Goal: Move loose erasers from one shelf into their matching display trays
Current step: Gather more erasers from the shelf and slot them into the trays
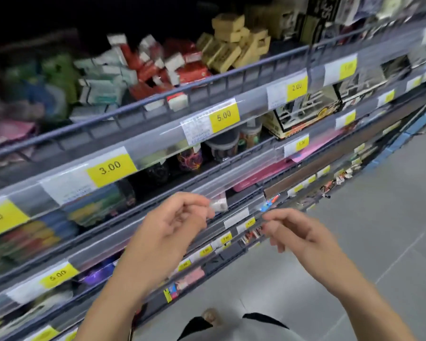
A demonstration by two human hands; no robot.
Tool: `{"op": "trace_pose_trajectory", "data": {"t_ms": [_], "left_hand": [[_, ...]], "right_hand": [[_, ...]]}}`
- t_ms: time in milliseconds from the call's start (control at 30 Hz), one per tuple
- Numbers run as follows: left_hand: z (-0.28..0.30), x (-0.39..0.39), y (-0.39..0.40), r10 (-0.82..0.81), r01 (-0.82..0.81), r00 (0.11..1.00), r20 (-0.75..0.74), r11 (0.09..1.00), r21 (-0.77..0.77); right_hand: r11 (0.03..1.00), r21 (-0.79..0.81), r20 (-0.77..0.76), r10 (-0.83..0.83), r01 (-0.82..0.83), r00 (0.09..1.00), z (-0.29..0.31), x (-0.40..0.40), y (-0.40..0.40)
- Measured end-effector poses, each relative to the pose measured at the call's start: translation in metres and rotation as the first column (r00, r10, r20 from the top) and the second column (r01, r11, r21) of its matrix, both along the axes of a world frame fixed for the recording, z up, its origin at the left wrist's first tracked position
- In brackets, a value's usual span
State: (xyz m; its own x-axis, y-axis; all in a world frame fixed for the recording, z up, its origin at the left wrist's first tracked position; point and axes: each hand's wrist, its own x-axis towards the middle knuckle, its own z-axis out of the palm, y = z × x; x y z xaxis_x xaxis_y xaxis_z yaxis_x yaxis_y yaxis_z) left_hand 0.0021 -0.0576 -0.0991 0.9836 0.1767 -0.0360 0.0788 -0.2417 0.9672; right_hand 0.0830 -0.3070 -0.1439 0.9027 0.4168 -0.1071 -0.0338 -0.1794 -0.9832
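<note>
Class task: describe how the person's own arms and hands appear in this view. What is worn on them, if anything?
Both forearms are bare from the bottom edge of the picture up, with no sleeves in view. The left hand and the right hand wear no gloves. No rings or watch can be made out, though motion blur softens the detail.

Motion blur smears the whole view, softening both hands and the packs on the top shelf, though the large digits on the yellow price tags stay readable while the small print beside them does not. Light is uneven: the far upper left sinks into near black, while the grey floor on the right is evenly and brightly lit. Wide-angle distortion tilts and bows the shelf rails, and pale glare streaks run along the clear plastic tag strips.
</note>
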Motion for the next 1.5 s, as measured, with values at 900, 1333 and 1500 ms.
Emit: {"op": "trace_pose_trajectory", "data": {"t_ms": [900,1333,1500], "left_hand": [[0.107,0.037,0.043,0.341,-0.631,0.754,0.561,0.141,0.763],[0.107,0.03,0.049,0.325,-0.61,0.786,0.526,0.266,0.746],[0.113,0.027,0.058,0.541,-0.734,0.679,0.497,0.466,0.495]], "right_hand": [[0.588,-0.789,0.544,0.803,-0.177,0.244,0.213,0.132,0.246],[0.634,-0.742,0.515,0.747,-0.217,0.421,0.205,0.129,0.256],[0.8,-0.426,0.532,0.599,-0.422,0.598,0.209,0.132,0.236]]}}
